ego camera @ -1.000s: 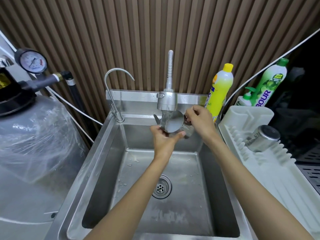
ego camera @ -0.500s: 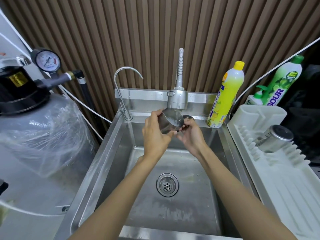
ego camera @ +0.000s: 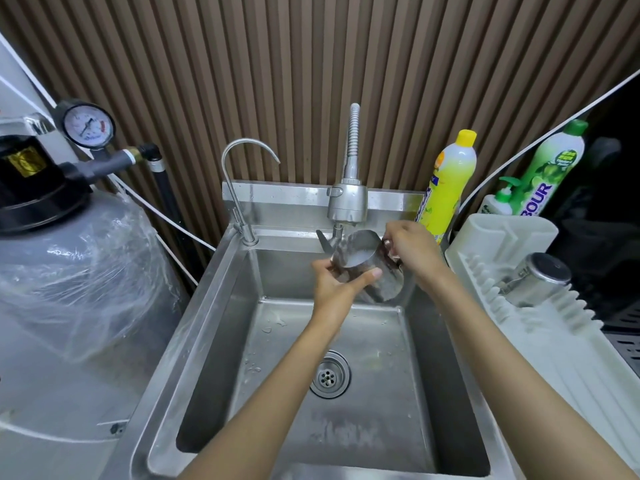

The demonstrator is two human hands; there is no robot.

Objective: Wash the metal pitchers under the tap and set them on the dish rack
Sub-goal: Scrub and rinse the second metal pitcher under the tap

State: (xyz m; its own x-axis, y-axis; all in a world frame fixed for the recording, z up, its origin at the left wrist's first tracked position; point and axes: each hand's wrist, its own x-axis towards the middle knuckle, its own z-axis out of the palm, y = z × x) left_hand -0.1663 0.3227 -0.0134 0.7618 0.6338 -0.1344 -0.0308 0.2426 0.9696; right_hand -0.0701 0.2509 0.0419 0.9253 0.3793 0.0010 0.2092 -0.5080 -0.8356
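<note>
I am gripping the pitcher (ego camera: 362,256) with my left hand (ego camera: 334,287) under the tap (ego camera: 347,202), mid-frame | my right hand (ego camera: 412,251) is curling round its right side | second pitcher (ego camera: 535,282) is lying on the dish rack (ego camera: 561,355), right.

On the pitcher (ego camera: 362,261) the handle is mostly hidden under the right hand (ego camera: 414,252); left hand (ego camera: 332,285) covers its lower wall. Can't tell if the tap (ego camera: 347,202) runs. The second pitcher (ego camera: 535,280) has its mouth turned away, unseen. The dish rack (ego camera: 561,358) and tank (ego camera: 69,271) run off frame. Dial on the gauge (ego camera: 88,125) too small to read.
</note>
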